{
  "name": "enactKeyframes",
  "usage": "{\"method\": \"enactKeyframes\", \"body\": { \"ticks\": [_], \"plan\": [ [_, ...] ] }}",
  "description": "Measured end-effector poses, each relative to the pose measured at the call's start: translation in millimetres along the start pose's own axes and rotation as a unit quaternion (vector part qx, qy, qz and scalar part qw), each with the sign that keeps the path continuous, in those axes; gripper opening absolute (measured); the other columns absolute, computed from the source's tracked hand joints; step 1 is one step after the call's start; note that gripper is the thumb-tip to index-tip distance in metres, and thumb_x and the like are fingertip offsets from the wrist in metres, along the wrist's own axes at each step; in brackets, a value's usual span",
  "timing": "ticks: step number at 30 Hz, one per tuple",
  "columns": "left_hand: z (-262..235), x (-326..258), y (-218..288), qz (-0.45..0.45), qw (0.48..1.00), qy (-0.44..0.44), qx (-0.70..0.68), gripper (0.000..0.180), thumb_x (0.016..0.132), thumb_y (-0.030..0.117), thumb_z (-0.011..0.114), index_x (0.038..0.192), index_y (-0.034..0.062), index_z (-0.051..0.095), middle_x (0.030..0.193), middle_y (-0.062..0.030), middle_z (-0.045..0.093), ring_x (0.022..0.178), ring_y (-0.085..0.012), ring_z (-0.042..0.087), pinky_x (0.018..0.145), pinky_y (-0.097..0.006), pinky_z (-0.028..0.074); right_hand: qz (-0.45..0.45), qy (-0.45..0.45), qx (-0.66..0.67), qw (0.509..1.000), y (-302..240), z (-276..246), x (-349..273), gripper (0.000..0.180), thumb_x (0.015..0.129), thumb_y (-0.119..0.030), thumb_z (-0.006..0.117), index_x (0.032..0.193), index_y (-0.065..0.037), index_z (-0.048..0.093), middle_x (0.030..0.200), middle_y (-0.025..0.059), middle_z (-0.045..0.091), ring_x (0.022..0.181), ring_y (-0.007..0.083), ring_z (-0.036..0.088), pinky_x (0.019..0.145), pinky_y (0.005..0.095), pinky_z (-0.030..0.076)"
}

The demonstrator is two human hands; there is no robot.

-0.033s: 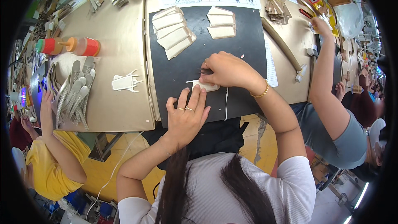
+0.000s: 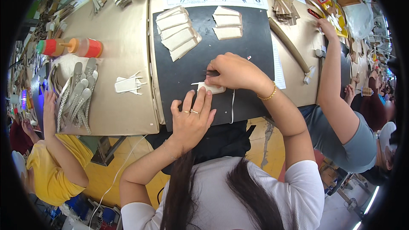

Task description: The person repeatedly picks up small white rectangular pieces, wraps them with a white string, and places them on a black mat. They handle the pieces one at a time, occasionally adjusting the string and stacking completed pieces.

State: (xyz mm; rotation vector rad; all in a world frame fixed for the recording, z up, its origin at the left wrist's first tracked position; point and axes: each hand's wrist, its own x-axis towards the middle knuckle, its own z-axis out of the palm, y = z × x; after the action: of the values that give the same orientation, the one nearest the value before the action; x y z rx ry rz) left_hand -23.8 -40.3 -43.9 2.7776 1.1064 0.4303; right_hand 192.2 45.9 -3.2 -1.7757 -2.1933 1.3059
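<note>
A small cream-coloured cut piece [image 2: 211, 88] lies on the black work mat [image 2: 179, 72]. My left hand [image 2: 192, 121] rests flat on the mat with its fingers spread and its fingertips pressing the piece's near edge; it wears rings. My right hand [image 2: 236, 73] is curled in a fist over the piece's far side and grips a small dark-tipped tool [image 2: 211, 73], mostly hidden by the fingers. A thin white strip [image 2: 232, 106] lies on the mat just right of my left hand.
Two stacks of cream pieces [image 2: 178, 32] [image 2: 227, 22] sit at the mat's far side. A white cut shape [image 2: 128, 84] lies on the tan table to the left. Orange glue bottles [image 2: 70, 47] and grey straps [image 2: 76, 96] lie beside a person in yellow [image 2: 51, 166]. Another person's arm [image 2: 334, 81] reaches in on the right.
</note>
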Motion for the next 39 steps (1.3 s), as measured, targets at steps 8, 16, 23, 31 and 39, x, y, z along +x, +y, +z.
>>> {"method": "enactKeyframes", "body": {
  "ticks": [8,16,23,31,39],
  "plan": [
    [1.1,5.0,-3.2,-0.004,1.0,-0.007,-0.007,0.053,0.087,0.035,0.076,0.132,0.0075,0.066,0.144,-0.0107,0.056,0.125,-0.0268,0.052,0.096,-0.047,0.036,-0.002,-0.017,-0.002,1.0,1.4,-9.2,3.9,0.028,0.082,-0.025,0.075,0.095,0.0,0.078,0.084,0.0223,0.074,0.083,0.0392,0.073,0.078,0.0451,0.059],
    [-0.2,6.7,-1.8,-0.016,0.999,-0.018,-0.035,0.055,0.085,0.031,0.078,0.133,0.0066,0.064,0.153,-0.0172,0.05,0.128,-0.0298,0.051,0.098,-0.048,0.034,-0.015,-0.021,-0.019,0.999,3.7,-9.8,3.8,0.028,0.083,-0.025,0.075,0.094,0.0,0.078,0.084,0.0224,0.074,0.083,0.0392,0.073,0.078,0.0451,0.058],
    [-5.0,10.9,-0.2,-0.015,0.999,-0.034,-0.019,0.055,0.085,0.031,0.079,0.132,0.006,0.066,0.15,-0.0184,0.052,0.127,-0.0312,0.053,0.099,-0.049,0.037,-0.006,0.032,0.007,0.999,9.4,-2.8,-6.7,0.03,0.084,-0.027,0.076,0.095,0.001,0.078,0.083,0.0219,0.073,0.083,0.0396,0.073,0.079,0.0446,0.058],
    [-9.0,14.3,1.2,-0.008,0.999,-0.045,-0.003,0.055,0.085,0.031,0.079,0.131,0.0054,0.067,0.147,-0.0189,0.055,0.125,-0.032,0.054,0.1,-0.049,0.039,0.081,0.072,0.068,0.992,27.4,-1.1,-43.2,0.033,0.091,-0.03,0.074,0.089,0.003,0.074,0.076,0.0202,0.071,0.073,0.0386,0.07,0.068,0.0411,0.053],
    [-11.5,15.9,1.5,-0.003,0.998,-0.055,0.008,0.055,0.085,0.031,0.079,0.131,0.0045,0.066,0.146,-0.0193,0.055,0.125,-0.0317,0.054,0.101,-0.049,0.038,0.089,0.094,0.042,0.991,24.3,3.5,-43.3,0.032,0.089,-0.029,0.075,0.093,0.003,0.075,0.083,0.022,0.072,0.081,0.0403,0.071,0.077,0.0443,0.055]
  ]
}}
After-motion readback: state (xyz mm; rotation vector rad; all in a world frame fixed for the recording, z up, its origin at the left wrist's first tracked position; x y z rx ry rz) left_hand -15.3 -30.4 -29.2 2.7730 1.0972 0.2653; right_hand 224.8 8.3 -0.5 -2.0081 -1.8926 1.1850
